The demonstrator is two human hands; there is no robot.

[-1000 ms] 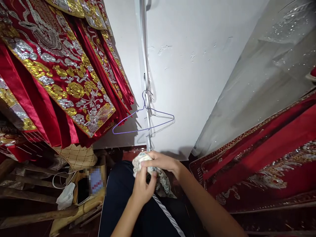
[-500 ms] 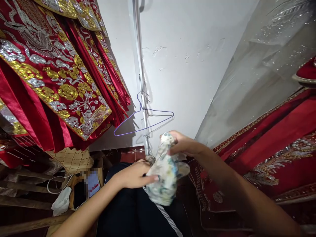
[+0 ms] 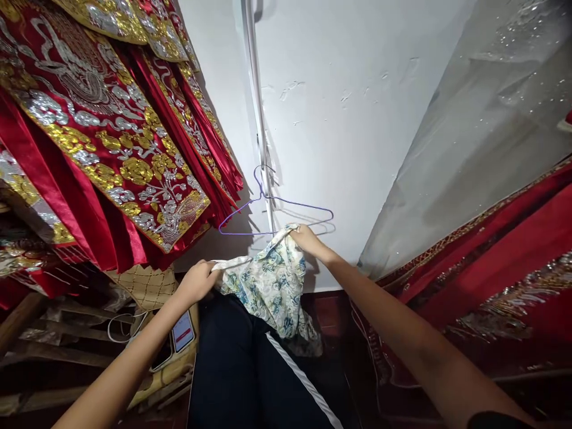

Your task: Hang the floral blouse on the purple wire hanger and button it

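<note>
A floral garment [image 3: 272, 280], white with blue-green and yellowish print, hangs stretched between my two hands above my lap. My left hand [image 3: 199, 280] is closed on its left upper edge. At the upper right corner my right hand [image 3: 307, 239] grips the cloth, its fingers partly hidden by the fabric. Just beyond the garment a purple wire hanger [image 3: 295, 204] hangs on an upright metal pole [image 3: 254, 89] against the wall; its lower bar passes close behind the cloth's top edge. I cannot tell what kind of garment it is.
Red costumes [image 3: 134, 149] with gold and silver sequins hang at the left. On the right are a translucent plastic cover [image 3: 447, 155] and a red beaded garment [image 3: 513, 256]. A lit phone [image 3: 182, 333] lies on a bamboo seat [image 3: 170, 369] by my left leg, near a white cable [image 3: 117, 328].
The bunched garment has been spread out. My left hand has moved left and up, my right hand slightly up, pulling its top edge wide. The view has shifted slightly.
</note>
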